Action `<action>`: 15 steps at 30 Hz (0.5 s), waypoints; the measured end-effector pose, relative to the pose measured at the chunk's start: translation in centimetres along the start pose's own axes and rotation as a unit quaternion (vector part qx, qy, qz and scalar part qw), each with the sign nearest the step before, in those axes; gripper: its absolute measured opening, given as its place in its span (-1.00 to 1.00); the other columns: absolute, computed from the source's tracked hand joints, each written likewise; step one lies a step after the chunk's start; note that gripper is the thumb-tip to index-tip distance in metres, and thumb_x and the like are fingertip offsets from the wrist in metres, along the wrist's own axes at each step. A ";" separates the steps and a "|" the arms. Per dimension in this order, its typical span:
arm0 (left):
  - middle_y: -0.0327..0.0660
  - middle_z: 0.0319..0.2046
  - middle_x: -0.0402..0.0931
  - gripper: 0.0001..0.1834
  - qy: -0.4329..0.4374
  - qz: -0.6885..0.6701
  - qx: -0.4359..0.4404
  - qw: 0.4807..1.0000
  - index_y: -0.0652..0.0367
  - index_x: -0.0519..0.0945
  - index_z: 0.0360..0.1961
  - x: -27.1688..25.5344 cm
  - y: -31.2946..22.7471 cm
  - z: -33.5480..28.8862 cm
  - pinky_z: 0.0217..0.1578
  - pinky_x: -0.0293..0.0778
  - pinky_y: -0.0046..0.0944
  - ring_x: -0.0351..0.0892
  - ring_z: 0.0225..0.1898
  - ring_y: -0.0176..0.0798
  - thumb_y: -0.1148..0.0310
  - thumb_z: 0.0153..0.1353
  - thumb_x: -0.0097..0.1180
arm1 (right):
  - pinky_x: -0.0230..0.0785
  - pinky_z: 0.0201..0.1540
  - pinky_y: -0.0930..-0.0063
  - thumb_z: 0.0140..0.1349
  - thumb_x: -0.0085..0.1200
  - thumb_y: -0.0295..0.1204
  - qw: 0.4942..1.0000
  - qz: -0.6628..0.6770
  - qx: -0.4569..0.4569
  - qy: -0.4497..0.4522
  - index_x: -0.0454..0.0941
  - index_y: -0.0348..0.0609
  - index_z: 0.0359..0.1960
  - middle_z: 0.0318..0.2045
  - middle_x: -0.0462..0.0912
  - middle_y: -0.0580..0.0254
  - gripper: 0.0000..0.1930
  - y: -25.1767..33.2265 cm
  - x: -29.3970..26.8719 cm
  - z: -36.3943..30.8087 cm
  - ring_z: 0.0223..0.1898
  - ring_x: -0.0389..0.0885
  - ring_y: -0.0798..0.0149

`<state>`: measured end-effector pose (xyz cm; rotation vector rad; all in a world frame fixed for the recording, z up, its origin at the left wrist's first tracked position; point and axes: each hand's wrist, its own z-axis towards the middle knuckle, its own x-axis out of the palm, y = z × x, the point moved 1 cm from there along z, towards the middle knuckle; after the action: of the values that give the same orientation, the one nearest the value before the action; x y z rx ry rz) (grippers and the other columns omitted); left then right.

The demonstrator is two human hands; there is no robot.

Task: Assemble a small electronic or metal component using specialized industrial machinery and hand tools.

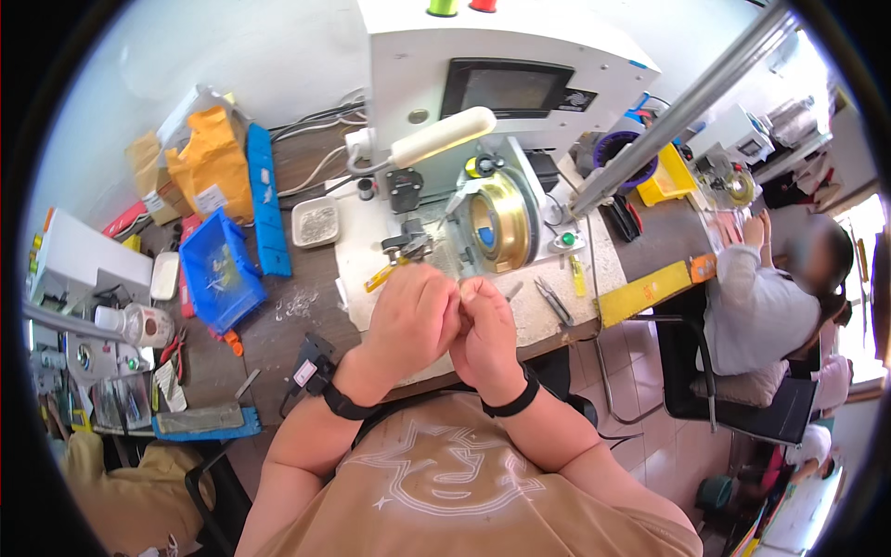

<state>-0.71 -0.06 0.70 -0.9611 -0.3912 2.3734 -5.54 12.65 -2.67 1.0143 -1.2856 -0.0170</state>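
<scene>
My left hand (pixel 413 316) and my right hand (pixel 483 330) are pressed together over the front of the white work mat (pixel 357 269). Their fingers are curled inward toward each other. Whatever sits between the fingertips is hidden from me. Just beyond the hands stand a small black clamp fixture (pixel 408 243) and a brass-coloured round spool (pixel 497 223) on the white winding machine (pixel 501 84). Each wrist has a black band, and the left one carries a small black device (pixel 311 367).
Pliers (pixel 555 302) lie right of my hands on the mat. A blue bin (pixel 218 269), a white tray of small parts (pixel 316 221) and orange bags (pixel 209 158) are at the left. A seated person (pixel 770 288) works at the right. A metal pole (pixel 687 107) slants overhead.
</scene>
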 end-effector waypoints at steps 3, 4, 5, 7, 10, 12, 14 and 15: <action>0.01 -0.32 0.46 -0.79 -0.007 -0.047 0.047 0.998 0.24 0.47 -0.26 0.2 2.1 0.0 -0.25 0.43 0.03 0.47 -0.30 0.13 0.59 0.08 0.20 | 0.40 -0.38 0.63 0.51 0.14 -0.39 0.998 0.002 0.005 -0.062 0.53 -0.11 -0.12 -0.41 0.56 0.46 -0.91 0.0 1.6 0.5 -0.44 0.54 0.53; -0.01 -0.32 0.47 -0.81 -0.018 -0.039 0.042 0.998 0.22 0.48 -0.27 0.8 2.0 -0.3 -0.24 0.44 0.03 0.49 -0.30 0.11 0.58 0.09 0.20 | 0.35 -0.41 0.63 0.50 0.15 -0.38 0.995 -0.015 0.045 -0.086 0.54 -0.10 -0.15 -0.44 0.55 0.47 -0.91 0.7 1.7 -0.1 -0.49 0.49 0.54; -0.04 -0.31 0.48 -0.82 -0.029 -0.032 0.037 0.998 0.21 0.48 -0.28 1.5 1.8 -0.6 -0.23 0.45 0.02 0.50 -0.30 0.09 0.57 0.09 0.21 | 0.31 -0.44 0.63 0.49 0.17 -0.38 0.990 -0.030 0.084 -0.110 0.55 -0.08 -0.17 -0.47 0.53 0.48 -0.90 1.6 1.2 -0.6 -0.53 0.43 0.54; -0.04 -0.31 0.47 -0.82 -0.046 -0.047 0.051 0.997 0.21 0.49 -0.28 2.4 1.6 -0.5 -0.25 0.46 0.01 0.50 -0.31 0.08 0.58 0.09 0.18 | 0.21 -0.49 0.63 0.47 0.22 -0.38 0.993 -0.035 0.086 -0.069 0.60 -0.10 -0.25 -0.52 0.52 0.50 -0.88 3.6 -1.1 -0.9 -0.57 0.35 0.57; -0.04 -0.31 0.47 -0.83 -0.071 -0.058 0.065 0.994 0.22 0.49 -0.28 3.0 2.4 -0.9 -0.26 0.47 -0.02 0.50 -0.31 0.07 0.60 0.09 0.15 | 0.12 -0.53 0.65 0.40 0.29 -0.43 0.940 -0.213 -0.128 -0.234 0.69 -0.18 -0.30 -0.55 0.52 0.52 -0.88 8.9 -4.3 -0.5 -0.58 0.31 0.62; -0.04 -0.29 0.47 -0.83 -0.086 -0.059 0.067 0.992 0.23 0.48 -0.27 3.2 2.9 -1.4 -0.25 0.48 -0.05 0.51 -0.30 0.06 0.59 0.09 0.14 | 0.16 -0.50 0.67 0.34 0.34 -0.44 0.868 -0.289 -0.265 -0.305 0.71 -0.26 -0.27 -0.55 0.52 0.52 -0.88 14.4 -7.5 2.3 -0.54 0.34 0.63; -0.03 -0.27 0.48 -0.82 -0.089 -0.063 0.067 0.992 0.23 0.48 -0.26 3.2 2.7 -1.6 -0.25 0.47 -0.04 0.51 -0.29 0.06 0.59 0.09 0.15 | 0.26 -0.42 0.67 0.30 0.37 -0.44 0.788 -0.377 -0.343 -0.345 0.72 -0.31 -0.22 -0.52 0.54 0.51 -0.83 19.5 -10.4 6.1 -0.50 0.39 0.61; -0.02 -0.25 0.49 -0.82 -0.093 -0.063 0.066 0.991 0.23 0.49 -0.26 3.3 2.7 -1.6 -0.25 0.47 -0.02 0.52 -0.28 0.07 0.59 0.09 0.15 | 0.30 -0.38 0.67 0.28 0.39 -0.43 0.765 -0.411 -0.362 -0.340 0.72 -0.34 -0.19 -0.49 0.55 0.50 -0.80 21.6 -12.1 8.2 -0.47 0.42 0.59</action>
<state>-2.59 -0.23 -3.45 -0.6382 -0.3491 2.3473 -27.18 26.80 0.97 0.8059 -1.1723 -1.5742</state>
